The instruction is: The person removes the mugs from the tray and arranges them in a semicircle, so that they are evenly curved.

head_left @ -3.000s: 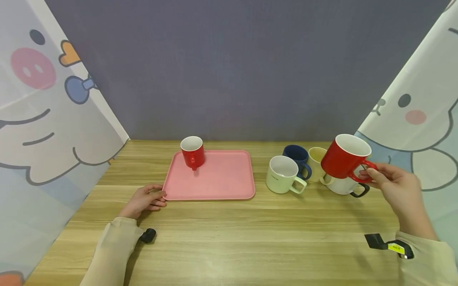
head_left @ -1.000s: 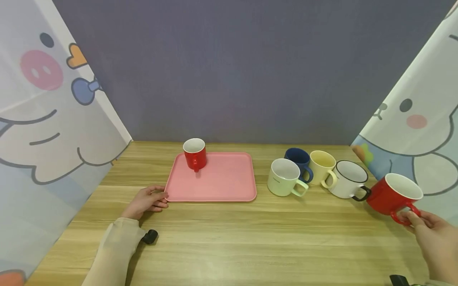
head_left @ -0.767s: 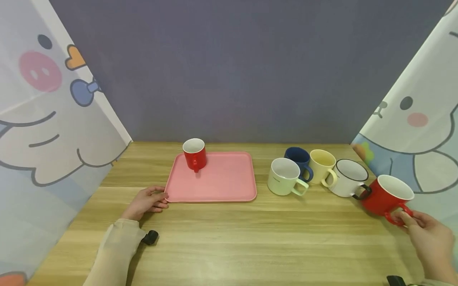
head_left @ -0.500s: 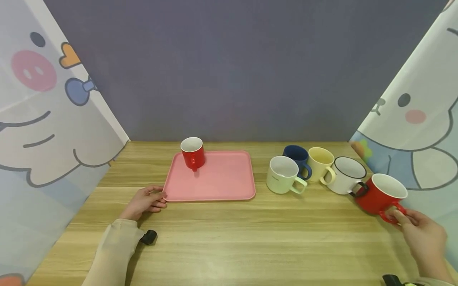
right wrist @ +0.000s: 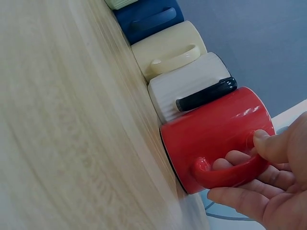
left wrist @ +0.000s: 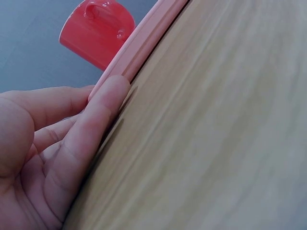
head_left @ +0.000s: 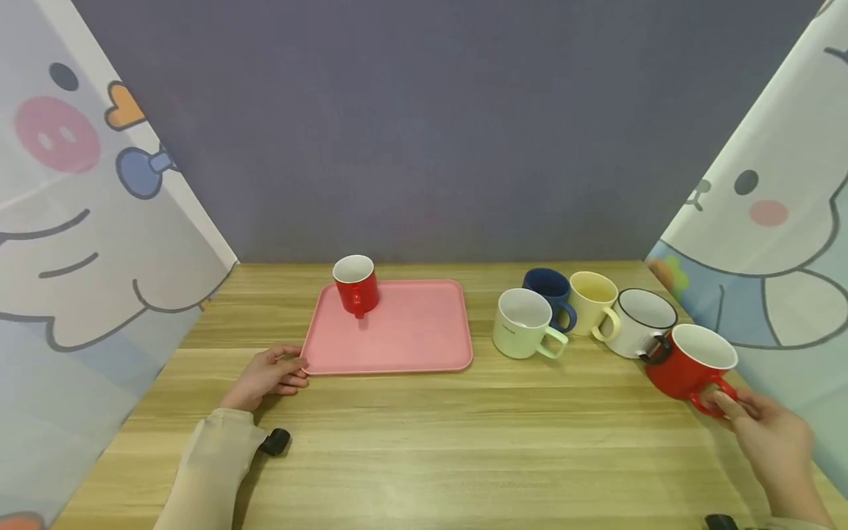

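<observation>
My right hand (head_left: 771, 438) grips the handle of a large red mug (right wrist: 216, 139), white inside, at the right end of a row of mugs. The red mug stands close against a white enamel mug (head_left: 639, 324) with a black handle, and overlaps it in the head view. My left hand (head_left: 265, 375) pinches the near left corner of a pink tray (head_left: 404, 331), thumb and fingers at its rim. On the tray's back left part stands a smaller red mug (head_left: 355, 288), its handle toward me.
Left of the white mug stand a yellow mug (head_left: 592, 305), a dark blue mug (head_left: 547, 291) and, nearer, a pale green mug (head_left: 520, 335). All are on the wooden table (head_left: 424, 449). A grey wall (head_left: 424, 132) rises behind, with cartoon-printed panels at both sides.
My right hand has brought the large red mug from above the white mug out to its right and down, then left against it. My left hand has stayed at the tray corner.
</observation>
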A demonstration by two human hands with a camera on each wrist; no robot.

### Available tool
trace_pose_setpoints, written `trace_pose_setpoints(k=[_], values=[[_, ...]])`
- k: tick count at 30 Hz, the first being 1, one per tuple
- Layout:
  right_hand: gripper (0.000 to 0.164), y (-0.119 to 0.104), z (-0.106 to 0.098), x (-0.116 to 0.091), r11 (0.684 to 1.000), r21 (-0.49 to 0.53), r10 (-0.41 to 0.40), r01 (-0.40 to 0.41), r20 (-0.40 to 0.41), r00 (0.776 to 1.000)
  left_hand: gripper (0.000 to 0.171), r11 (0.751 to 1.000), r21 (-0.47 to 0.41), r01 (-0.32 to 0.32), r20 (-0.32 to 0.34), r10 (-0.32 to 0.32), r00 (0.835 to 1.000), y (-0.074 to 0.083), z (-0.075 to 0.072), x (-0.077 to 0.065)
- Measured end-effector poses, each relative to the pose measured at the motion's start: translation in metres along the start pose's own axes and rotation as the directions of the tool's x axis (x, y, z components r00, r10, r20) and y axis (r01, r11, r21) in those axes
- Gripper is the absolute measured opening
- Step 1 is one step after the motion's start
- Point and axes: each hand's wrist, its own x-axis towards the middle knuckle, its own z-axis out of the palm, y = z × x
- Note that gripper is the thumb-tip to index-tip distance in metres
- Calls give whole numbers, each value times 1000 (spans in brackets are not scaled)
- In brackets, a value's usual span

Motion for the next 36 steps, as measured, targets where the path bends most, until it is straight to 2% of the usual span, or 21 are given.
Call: trace_pose_setpoints(k=[9, 14, 17, 21, 25, 28, 29, 31, 34, 36], values=[[54, 4, -2, -1, 997, 27, -71, 70, 60, 996, 51, 1000, -9, -7, 12, 8, 1000, 0, 0, -1], [55, 11, -9, 8, 994, 36, -103, 99, 151, 983, 49, 1000, -10, -13, 5, 13, 1000, -1, 1, -1], [43, 13, -15, 14, 991, 30, -137, 134, 210, 968, 49, 1000, -9, -13, 3, 13, 1000, -1, 0, -1], [13, 13, -20, 16, 984, 57, -177, 168, 264, 948, 49, 1000, -12, -11, 0, 11, 1000, 0, 0, -1], [27, 12, -21, 15, 977, 149, -192, 153, 304, 933, 47, 1000, -11, -11, -3, 11, 1000, 0, 0, -2], [14, 10, -23, 15, 981, 125, -178, 145, 314, 933, 47, 1000, -11, -14, -4, 14, 1000, 0, 1, -2], [16, 9, -23, 15, 985, 83, -171, 152, 311, 935, 46, 1000, -14, -13, -5, 13, 1000, 0, 1, -2], [39, 6, -25, 15, 984, -42, -155, 175, 293, 943, 47, 1000, -16, -12, -4, 12, 1000, 0, 1, -2], [66, 2, -27, 13, 961, -195, -144, 199, 262, 954, 48, 1000, -23, -13, 1, 13, 1000, 0, 1, -1], [68, 1, -28, 12, 953, -216, -156, 210, 241, 958, 48, 1000, -23, -17, 4, 17, 1000, 0, 1, 0]])
